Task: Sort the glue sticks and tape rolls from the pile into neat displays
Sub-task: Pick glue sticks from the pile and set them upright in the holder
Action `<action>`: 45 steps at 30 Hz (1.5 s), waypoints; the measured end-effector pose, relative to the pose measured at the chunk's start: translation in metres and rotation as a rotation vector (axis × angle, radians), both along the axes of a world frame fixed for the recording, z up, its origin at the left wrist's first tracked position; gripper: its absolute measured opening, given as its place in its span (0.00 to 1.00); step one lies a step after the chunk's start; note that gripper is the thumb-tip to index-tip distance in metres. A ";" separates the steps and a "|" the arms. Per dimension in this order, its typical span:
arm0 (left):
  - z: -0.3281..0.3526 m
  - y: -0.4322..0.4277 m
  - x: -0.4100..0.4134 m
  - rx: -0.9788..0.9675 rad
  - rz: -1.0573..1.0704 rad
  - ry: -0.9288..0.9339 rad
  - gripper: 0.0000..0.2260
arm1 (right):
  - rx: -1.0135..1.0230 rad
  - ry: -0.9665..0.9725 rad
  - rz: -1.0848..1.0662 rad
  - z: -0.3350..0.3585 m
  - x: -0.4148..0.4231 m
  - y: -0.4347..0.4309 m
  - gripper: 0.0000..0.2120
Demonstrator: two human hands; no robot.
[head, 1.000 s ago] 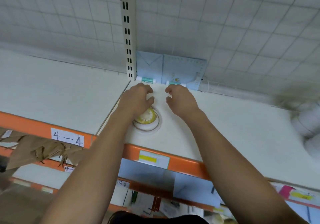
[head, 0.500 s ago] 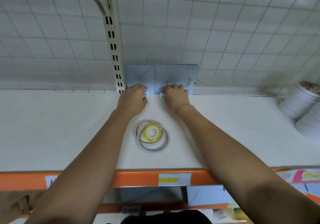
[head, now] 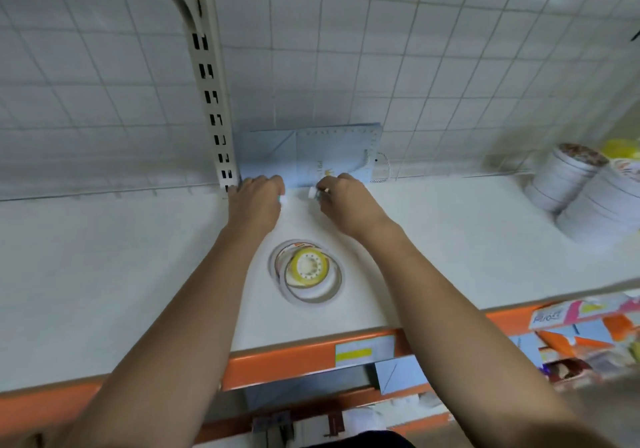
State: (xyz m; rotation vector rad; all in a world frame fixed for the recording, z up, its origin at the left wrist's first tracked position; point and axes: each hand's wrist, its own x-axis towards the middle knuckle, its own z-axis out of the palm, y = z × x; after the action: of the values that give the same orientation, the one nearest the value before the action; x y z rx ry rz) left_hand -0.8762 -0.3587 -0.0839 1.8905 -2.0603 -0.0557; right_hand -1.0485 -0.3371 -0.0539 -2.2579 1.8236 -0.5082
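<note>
Both my hands reach to the back of the white shelf. My left hand is closed over a glue stick, of which only a white tip shows. My right hand grips another glue stick by its body, its white end poking out to the left. Both sticks lie against a blue ruler-set package leaning on the wire grid back. Nearer me, between my forearms, lies a small yellow tape roll inside thin larger tape rings.
Stacks of white tape rolls stand at the shelf's far right, with yellow items behind. A slotted metal upright rises left of my hands. The orange shelf edge carries a price label; a lower shelf holds mixed stationery.
My hands have stayed at the back of the shelf on the glue sticks. The camera has shifted, so the shelf and tape stacks on the right sit more fully in view.
</note>
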 end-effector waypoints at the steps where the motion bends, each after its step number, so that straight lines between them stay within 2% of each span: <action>1: 0.004 0.004 -0.004 -0.001 -0.026 0.016 0.07 | -0.019 -0.007 0.002 0.003 -0.003 0.006 0.14; 7: 0.042 0.043 -0.059 -0.071 -0.251 0.102 0.08 | -0.080 -0.067 -0.109 0.016 -0.048 0.053 0.16; 11: 0.056 0.070 -0.112 -0.091 -0.414 0.121 0.09 | -0.104 -0.075 -0.229 0.023 -0.103 0.087 0.14; 23: 0.051 0.137 -0.352 -0.057 -0.786 0.088 0.11 | -0.118 -0.133 -0.637 0.000 -0.327 0.208 0.14; 32: 0.042 0.182 -0.549 -0.039 -0.886 0.092 0.11 | -0.122 -0.112 -0.721 -0.002 -0.505 0.267 0.12; 38: 0.044 0.180 -0.630 -0.043 -0.883 0.073 0.12 | -0.136 -0.111 -0.756 0.002 -0.584 0.275 0.13; 45: 0.051 0.146 -0.702 -0.063 -0.922 0.061 0.11 | -0.162 -0.130 -0.776 0.004 -0.646 0.243 0.13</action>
State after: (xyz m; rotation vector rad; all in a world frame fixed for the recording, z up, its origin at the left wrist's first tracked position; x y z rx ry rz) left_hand -1.5785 -0.2123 -0.0328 0.7525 -2.6496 -0.2573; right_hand -1.6949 -0.0940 -0.0499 -1.4603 2.6180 -0.9139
